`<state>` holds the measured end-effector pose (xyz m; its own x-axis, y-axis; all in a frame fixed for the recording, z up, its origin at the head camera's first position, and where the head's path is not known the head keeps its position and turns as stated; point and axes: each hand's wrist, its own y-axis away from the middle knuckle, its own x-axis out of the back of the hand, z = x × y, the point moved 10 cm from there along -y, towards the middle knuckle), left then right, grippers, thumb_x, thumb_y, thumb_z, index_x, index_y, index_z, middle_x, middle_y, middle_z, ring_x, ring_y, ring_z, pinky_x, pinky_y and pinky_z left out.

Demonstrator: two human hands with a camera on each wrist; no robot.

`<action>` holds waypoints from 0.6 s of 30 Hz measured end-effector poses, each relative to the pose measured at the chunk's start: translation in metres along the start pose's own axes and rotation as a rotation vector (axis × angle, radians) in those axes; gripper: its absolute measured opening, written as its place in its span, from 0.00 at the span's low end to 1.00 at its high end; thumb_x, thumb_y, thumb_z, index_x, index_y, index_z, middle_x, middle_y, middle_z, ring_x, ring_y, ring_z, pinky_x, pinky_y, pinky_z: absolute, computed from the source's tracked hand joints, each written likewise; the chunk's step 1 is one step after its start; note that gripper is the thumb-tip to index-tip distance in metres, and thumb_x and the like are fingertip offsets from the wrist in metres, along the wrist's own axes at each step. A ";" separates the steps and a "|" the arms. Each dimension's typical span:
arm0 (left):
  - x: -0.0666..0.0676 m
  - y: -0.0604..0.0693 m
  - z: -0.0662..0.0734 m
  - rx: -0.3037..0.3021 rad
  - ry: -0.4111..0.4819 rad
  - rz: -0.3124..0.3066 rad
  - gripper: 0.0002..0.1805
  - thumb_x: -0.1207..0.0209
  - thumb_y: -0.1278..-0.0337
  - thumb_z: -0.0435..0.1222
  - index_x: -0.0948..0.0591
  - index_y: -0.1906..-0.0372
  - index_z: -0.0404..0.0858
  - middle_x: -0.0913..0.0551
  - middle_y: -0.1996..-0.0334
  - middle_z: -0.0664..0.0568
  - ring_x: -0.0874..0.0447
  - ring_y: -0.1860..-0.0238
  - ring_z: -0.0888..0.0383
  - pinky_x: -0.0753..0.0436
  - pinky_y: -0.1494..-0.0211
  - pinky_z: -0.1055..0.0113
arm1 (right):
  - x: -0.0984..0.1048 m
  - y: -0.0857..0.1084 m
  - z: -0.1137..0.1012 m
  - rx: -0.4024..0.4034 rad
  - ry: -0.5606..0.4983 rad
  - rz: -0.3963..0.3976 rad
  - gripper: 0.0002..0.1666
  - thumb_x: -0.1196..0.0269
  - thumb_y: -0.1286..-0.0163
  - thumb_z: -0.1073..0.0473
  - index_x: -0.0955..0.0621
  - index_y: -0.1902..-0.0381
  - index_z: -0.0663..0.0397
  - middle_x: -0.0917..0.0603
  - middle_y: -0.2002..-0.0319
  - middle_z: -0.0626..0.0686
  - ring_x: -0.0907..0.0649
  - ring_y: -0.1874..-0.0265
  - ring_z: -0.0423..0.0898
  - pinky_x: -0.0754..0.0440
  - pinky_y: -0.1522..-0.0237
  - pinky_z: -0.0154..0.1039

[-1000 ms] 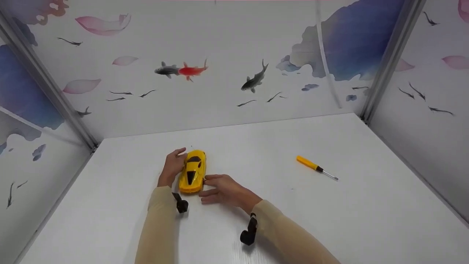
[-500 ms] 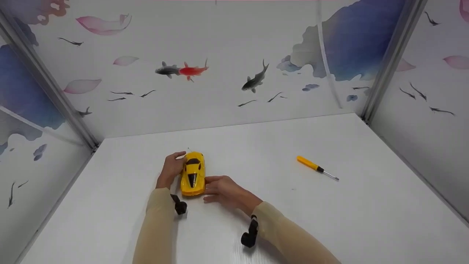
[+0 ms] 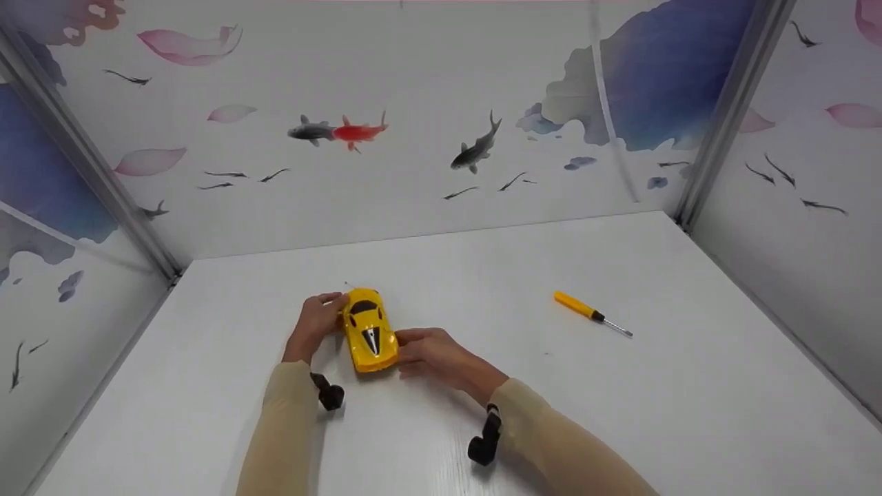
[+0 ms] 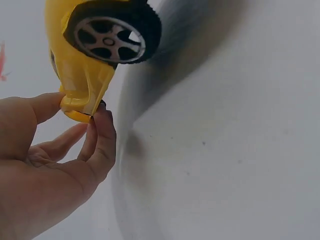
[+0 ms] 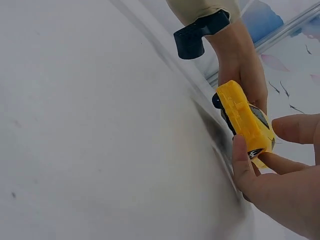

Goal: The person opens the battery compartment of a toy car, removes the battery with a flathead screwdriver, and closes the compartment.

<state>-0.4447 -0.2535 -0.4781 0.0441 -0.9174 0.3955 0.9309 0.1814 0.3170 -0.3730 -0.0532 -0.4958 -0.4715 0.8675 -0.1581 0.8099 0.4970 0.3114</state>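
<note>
A yellow toy car (image 3: 370,334) with black windows is between my two hands, just above the white table. My left hand (image 3: 313,327) pinches its far left edge; in the left wrist view the thumb lies on one side of the yellow body and the fingertips on the other. A black wheel (image 4: 110,41) with silver spokes shows there above the hand. My right hand (image 3: 444,358) holds the near right corner. In the right wrist view, its fingers (image 5: 241,160) curl under the car by a wheel, with the thumb close to the body. A thin wire-like piece sticks out at the far end.
A screwdriver (image 3: 592,313) with a yellow handle lies on the white table (image 3: 524,420) to the right. Printed panels (image 3: 413,69) with fish and petals stand at the back and both sides, joined by metal corner posts. Each wrist carries a black camera mount (image 3: 484,441).
The car's near end has swung right, so the car now slants. My right hand has moved slightly right with it, and my left hand slightly left and nearer. The screwdriver lies unmoved.
</note>
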 end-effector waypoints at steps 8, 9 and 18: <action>0.000 0.007 0.002 0.000 0.152 -0.052 0.31 0.50 0.24 0.46 0.34 0.27 0.32 0.29 0.30 0.39 0.27 0.32 0.46 0.24 0.29 0.57 | 0.008 0.009 -0.005 0.028 -0.010 0.011 0.34 0.37 0.34 0.62 0.28 0.30 0.57 0.25 0.32 0.56 0.18 0.41 0.48 0.23 0.32 0.47; 0.000 0.008 0.003 0.001 0.171 -0.054 0.31 0.50 0.24 0.46 0.34 0.27 0.32 0.29 0.31 0.39 0.27 0.32 0.47 0.24 0.30 0.57 | 0.009 0.010 -0.006 0.039 -0.014 0.013 0.34 0.37 0.34 0.62 0.27 0.30 0.57 0.25 0.32 0.56 0.18 0.41 0.48 0.23 0.32 0.48; 0.001 0.021 0.017 -0.022 0.282 -0.007 0.30 0.48 0.26 0.46 0.32 0.27 0.36 0.27 0.33 0.42 0.26 0.35 0.48 0.21 0.32 0.58 | 0.024 0.019 -0.014 0.119 -0.054 0.079 0.33 0.37 0.30 0.58 0.30 0.29 0.59 0.26 0.31 0.58 0.19 0.40 0.48 0.23 0.32 0.45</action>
<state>-0.4311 -0.2450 -0.4563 0.1340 -0.9815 0.1367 0.9389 0.1699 0.2992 -0.3735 -0.0230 -0.4809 -0.3877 0.9022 -0.1891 0.8809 0.4230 0.2121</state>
